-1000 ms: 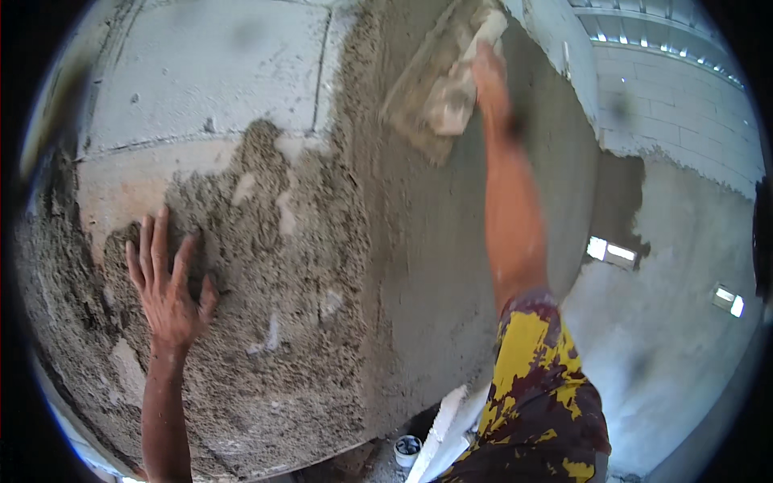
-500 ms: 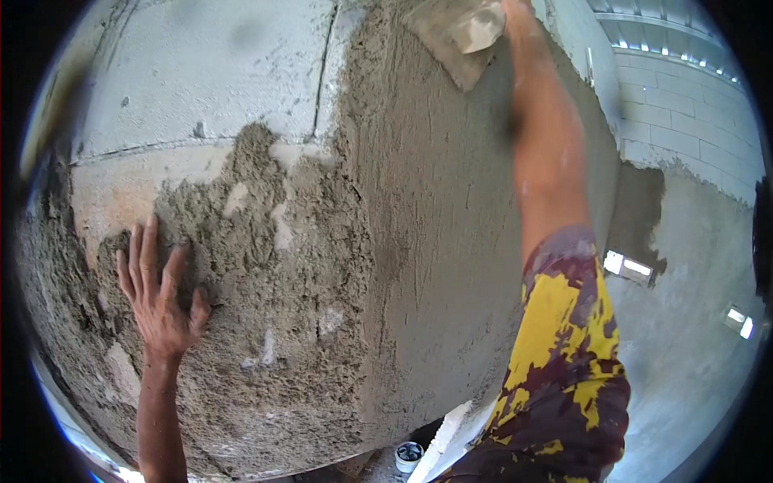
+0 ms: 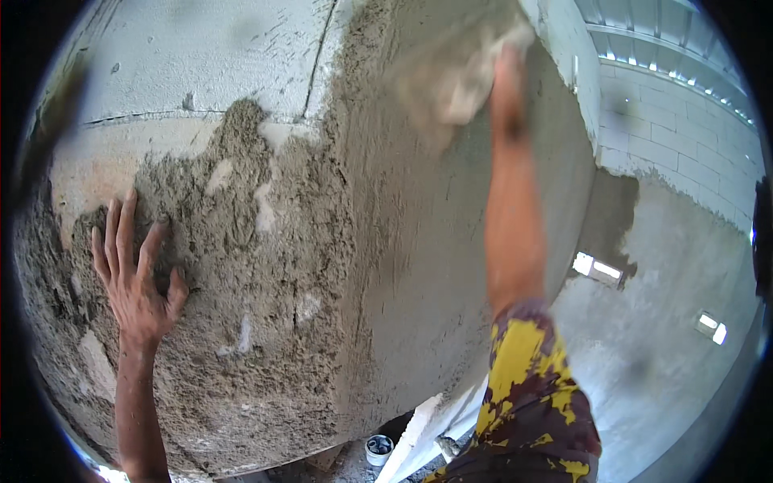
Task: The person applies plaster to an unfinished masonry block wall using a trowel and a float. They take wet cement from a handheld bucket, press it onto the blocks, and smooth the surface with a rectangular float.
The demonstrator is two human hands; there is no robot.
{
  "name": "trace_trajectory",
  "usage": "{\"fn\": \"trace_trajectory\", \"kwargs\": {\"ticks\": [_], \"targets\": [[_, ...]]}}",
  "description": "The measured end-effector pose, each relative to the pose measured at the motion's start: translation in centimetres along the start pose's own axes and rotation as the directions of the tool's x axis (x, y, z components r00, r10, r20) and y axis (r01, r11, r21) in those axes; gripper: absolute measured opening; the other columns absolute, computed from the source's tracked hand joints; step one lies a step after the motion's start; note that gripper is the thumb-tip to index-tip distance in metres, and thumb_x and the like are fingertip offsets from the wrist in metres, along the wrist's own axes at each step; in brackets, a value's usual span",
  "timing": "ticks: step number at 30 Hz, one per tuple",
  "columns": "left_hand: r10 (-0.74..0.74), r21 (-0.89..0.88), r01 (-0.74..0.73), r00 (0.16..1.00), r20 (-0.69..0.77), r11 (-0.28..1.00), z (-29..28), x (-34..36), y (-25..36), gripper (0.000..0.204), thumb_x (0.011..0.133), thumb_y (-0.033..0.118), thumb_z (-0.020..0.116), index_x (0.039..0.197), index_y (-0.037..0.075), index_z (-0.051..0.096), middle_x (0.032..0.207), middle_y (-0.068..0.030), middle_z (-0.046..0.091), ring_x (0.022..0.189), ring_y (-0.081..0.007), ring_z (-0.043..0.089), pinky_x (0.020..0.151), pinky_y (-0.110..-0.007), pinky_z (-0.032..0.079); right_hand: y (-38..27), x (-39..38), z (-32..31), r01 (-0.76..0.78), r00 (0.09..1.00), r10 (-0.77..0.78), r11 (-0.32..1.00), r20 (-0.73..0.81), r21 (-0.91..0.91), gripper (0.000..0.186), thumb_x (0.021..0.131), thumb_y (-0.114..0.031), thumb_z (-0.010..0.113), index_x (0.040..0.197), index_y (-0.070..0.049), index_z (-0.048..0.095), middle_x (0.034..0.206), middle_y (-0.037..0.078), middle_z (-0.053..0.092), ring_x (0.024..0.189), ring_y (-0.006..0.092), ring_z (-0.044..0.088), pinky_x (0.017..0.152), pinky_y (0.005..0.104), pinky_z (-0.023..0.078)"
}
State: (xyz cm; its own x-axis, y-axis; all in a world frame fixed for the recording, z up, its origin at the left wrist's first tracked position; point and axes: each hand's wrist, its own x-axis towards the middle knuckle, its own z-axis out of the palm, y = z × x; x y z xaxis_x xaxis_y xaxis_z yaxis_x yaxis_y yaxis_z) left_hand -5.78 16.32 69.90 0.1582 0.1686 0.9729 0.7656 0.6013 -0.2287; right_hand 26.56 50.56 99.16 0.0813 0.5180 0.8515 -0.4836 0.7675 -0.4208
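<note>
My left hand [image 3: 138,298] lies spread against the wall, palm to the rough grey mortar [image 3: 258,338], its fingertips reaching the edge of a bare beige strip [image 3: 97,177]. Up and to the right, my right hand [image 3: 507,68] grips a plastering trowel [image 3: 431,92] with a flat, pale plate. Both are smeared by motion, and the fingers are partly lost in the blur. The trowel is over the smoother grey plaster [image 3: 419,266] on the right part of this wall. A patchy yellow and maroon sleeve [image 3: 523,378] covers my right upper arm.
White block wall [image 3: 201,56] shows above the mortar. Down below stands a white bucket [image 3: 378,451] beside a long pale board or ledge [image 3: 411,439]. At right, another wall has a dark damp patch [image 3: 610,217] and small bright openings [image 3: 597,267], under a metal roof [image 3: 660,32].
My right hand and the trowel have moved down the wall a little. My left hand keeps its place on the mortar, while the whole view has shifted slightly.
</note>
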Motion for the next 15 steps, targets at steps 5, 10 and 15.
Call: {"fn": "trace_trajectory", "kwargs": {"ticks": [5,10,15], "targets": [[0.017,-0.003,-0.017,1.0,-0.011,1.0,0.0,-0.3,-0.7,0.042,0.085,0.038,0.042,0.12,0.017,0.052,0.143,-0.0116,0.031,0.135,-0.0298,0.024,0.111,-0.047,0.01,-3.3,10.4,3.8,0.061,0.997,-0.047,0.973,0.066,-0.223,0.058,0.093,-0.033,0.04,0.138,-0.003,0.019,0.111,0.022,0.049,0.075,0.029,0.053,0.062,0.0379,0.045],[0.112,0.083,-0.109,0.993,-0.031,0.991,0.7,-0.7,-2.0,0.046,0.089,0.04,0.043,0.13,0.019,0.046,0.141,-0.0114,0.034,0.134,-0.0282,0.025,0.11,-0.046,0.014,-0.9,1.6,0.0,0.089,0.995,-0.098,0.919,-0.004,-0.383,0.058,0.093,-0.038,0.039,0.135,0.0,0.024,0.113,0.022,0.048,0.086,0.0312,0.05,0.071,0.0399,0.041],[0.081,0.023,-0.08,0.996,-0.026,0.997,2.4,-1.5,-2.0,0.048,0.091,0.042,0.042,0.133,0.019,0.043,0.135,-0.0118,0.041,0.128,-0.0292,0.034,0.108,-0.048,0.018,2.3,-9.1,-3.6,-0.016,0.992,-0.045,0.884,-0.119,-0.467,0.061,0.093,-0.042,0.038,0.132,0.003,0.028,0.115,0.022,0.046,0.096,0.0335,0.047,0.081,0.042,0.037]]}}
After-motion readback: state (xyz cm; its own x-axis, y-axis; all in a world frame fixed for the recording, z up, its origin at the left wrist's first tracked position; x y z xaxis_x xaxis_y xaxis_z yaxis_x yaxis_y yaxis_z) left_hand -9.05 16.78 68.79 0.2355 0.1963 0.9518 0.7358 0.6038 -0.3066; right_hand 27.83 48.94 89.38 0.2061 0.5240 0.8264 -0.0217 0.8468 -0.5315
